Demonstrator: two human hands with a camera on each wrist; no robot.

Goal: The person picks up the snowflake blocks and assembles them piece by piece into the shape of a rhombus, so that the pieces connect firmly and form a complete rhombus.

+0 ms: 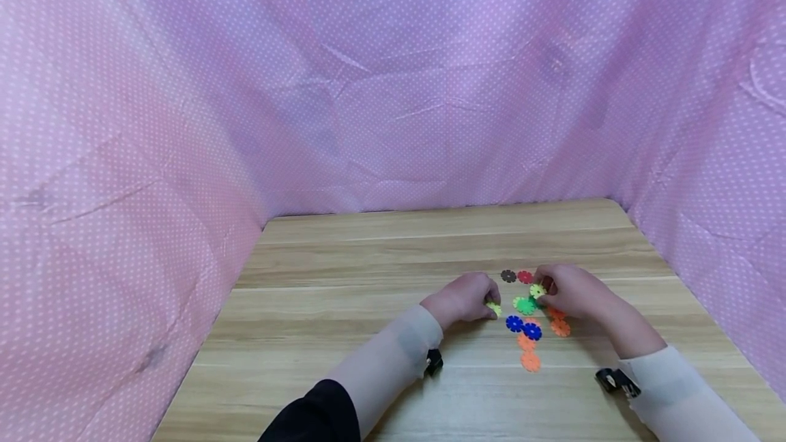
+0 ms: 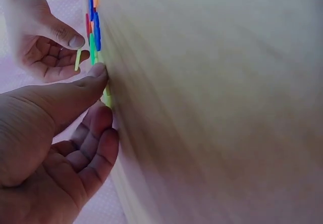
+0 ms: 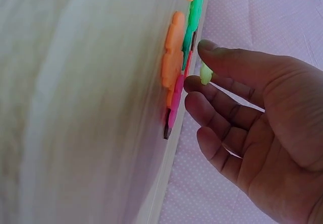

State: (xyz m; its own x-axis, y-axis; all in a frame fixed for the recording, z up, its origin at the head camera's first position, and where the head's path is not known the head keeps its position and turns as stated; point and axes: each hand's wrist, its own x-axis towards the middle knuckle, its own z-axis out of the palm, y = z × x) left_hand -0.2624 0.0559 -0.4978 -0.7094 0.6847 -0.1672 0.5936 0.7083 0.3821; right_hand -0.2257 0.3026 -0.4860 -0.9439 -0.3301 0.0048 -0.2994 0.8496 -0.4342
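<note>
On the wooden table, the left hand (image 1: pixel 468 297) pinches a yellow-green flower-shaped disc (image 1: pixel 494 307) at the table surface, between thumb and forefinger. The right hand (image 1: pixel 572 290) holds another yellow-green flower disc (image 1: pixel 537 290) raised off the table; in the right wrist view this disc (image 3: pixel 206 74) stands on edge between thumb and forefinger. Below it lies a green disc (image 1: pixel 527 305), partly overlapping a yellow-green one. Two blue discs (image 1: pixel 532 331) lie nearer the person, with orange discs (image 1: pixel 530 361) around them. Part of the cluster is hidden under the right hand.
A dark brown disc (image 1: pixel 508 276) and a red disc (image 1: pixel 525 277) lie at the far side of the cluster. A pink disc (image 3: pixel 175 100) shows beside orange ones in the right wrist view. Pink dotted cloth (image 1: pixel 393 87) hangs around the table (image 1: pixel 344 258).
</note>
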